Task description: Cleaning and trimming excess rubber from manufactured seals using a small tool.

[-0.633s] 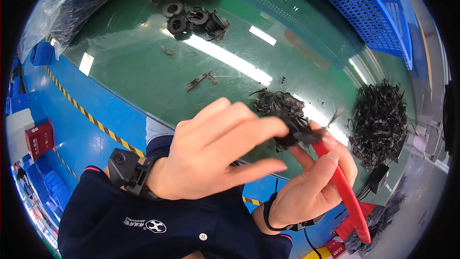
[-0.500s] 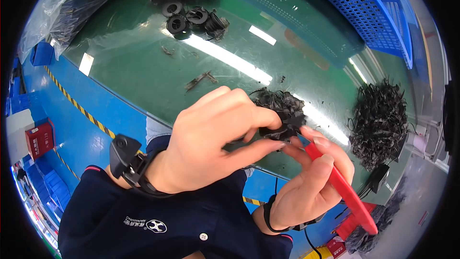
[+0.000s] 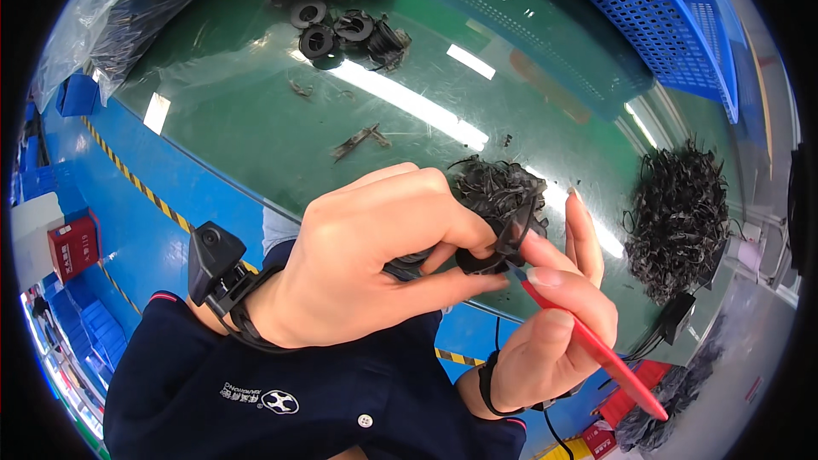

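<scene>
My left hand point(image 3: 379, 243) is closed around a black ribbed rubber part point(image 3: 479, 262), which its fingers partly hide. In my right hand point(image 3: 558, 336) is a knife with a slim red handle point(image 3: 629, 382), the handle slanting down to the right. The blade end sits against the right side of the rubber part, where a dark flap of rubber point(image 3: 518, 226) stands up beside my fingers. Just beyond both hands lies a small heap of black rubber trimmings point(image 3: 494, 186) on the green tabletop point(image 3: 256, 145).
A larger heap of black trimmings point(image 3: 677, 217) lies at the right. Several ribbed black rubber parts point(image 3: 354, 27) are at the far side. A blue perforated crate point(image 3: 656, 30) stands far right, clear plastic sheeting point(image 3: 145, 17) far left. One loose scrap point(image 3: 360, 141) lies mid-table.
The knife has turned and its tip has shifted slightly left and down along the rubber part. My right fingers have spread upward, and a rubber flap now stands out.
</scene>
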`<state>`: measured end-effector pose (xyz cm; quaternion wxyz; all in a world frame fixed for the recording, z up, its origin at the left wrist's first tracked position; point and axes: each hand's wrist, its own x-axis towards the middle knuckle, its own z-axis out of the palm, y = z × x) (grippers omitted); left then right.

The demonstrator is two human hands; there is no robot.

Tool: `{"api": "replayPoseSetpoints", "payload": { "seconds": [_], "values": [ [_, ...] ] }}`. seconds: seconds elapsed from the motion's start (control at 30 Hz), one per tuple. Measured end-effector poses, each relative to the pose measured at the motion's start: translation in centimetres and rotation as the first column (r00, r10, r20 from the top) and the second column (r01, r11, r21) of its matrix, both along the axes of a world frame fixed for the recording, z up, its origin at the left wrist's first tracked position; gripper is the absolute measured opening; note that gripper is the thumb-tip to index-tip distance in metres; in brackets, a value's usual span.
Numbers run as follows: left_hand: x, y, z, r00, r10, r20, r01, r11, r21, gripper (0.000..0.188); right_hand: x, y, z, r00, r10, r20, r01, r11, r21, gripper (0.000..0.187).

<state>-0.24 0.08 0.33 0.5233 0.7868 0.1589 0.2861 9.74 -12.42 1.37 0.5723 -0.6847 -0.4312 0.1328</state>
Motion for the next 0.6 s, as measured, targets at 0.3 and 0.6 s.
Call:
{"api": "replayPoseSetpoints", "payload": {
  "seconds": [0.3,0.6],
  "values": [
    [-0.9,0.3,0.9,0.955,-0.235,0.182,0.288,0.885,-0.366,0.015,3.0,1.0,-2.1,0.726,-0.389,0.567,0.560,0.812,-0.161,0.010],
    [-0.7,0.2,0.9,0.973,-0.156,0.171,0.231,0.584,-0.778,0.014,1.2,-1.3,0.6,0.928,-0.295,-0.226,0.329,0.936,0.127,0.017]
  ]
}}
